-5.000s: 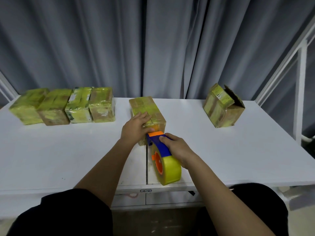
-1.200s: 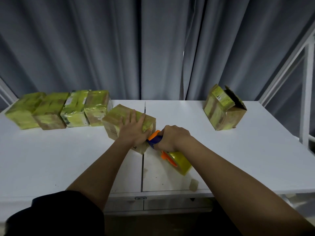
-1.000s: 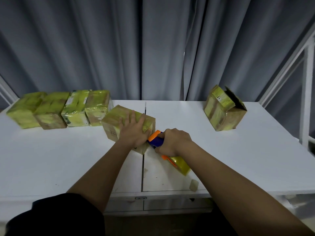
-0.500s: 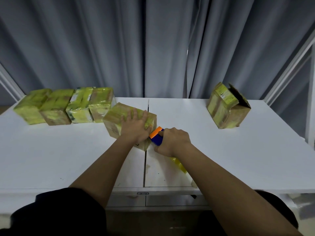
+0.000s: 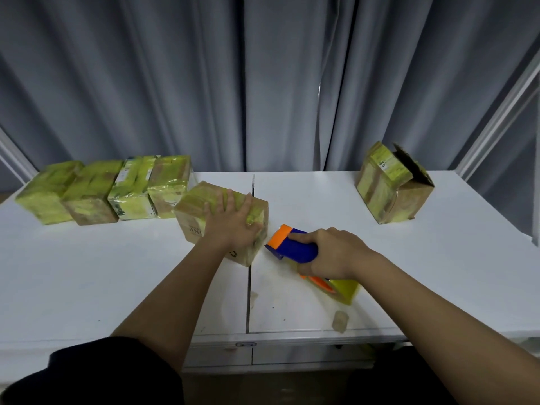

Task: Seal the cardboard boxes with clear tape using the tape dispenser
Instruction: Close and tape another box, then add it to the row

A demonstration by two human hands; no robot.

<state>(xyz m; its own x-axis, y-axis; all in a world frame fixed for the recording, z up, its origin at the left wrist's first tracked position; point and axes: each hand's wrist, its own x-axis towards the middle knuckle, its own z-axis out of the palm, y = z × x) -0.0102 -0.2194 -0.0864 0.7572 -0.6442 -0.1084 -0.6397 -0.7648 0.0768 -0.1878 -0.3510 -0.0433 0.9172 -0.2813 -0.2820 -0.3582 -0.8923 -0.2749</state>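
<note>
Nearest, at about 5 o'clock on the table, a small scrap of tape lies by the front edge. Just beyond it the right hand has its fingers curled tight round the blue handle of the tape dispenser, orange nose pointing to 10 o'clock, roll trailing toward the wrist; the nose sits just beside the box, apart from it. The dispenser looks like rigid plastic, best held by that handle with the roll side kept low. At centre, the left hand lies flat and spread on top of the cardboard box, pressing it down. The box looks light and stiff but its taped faces are glossy, so it would likely skid under a pull; a flat palm on the top, or a hold across the edges, should steady it. Further, at 10 o'clock, four wrapped boxes stand in a touching row. At 2 o'clock an open box lies tilted, flaps loose, probably untaped
</note>
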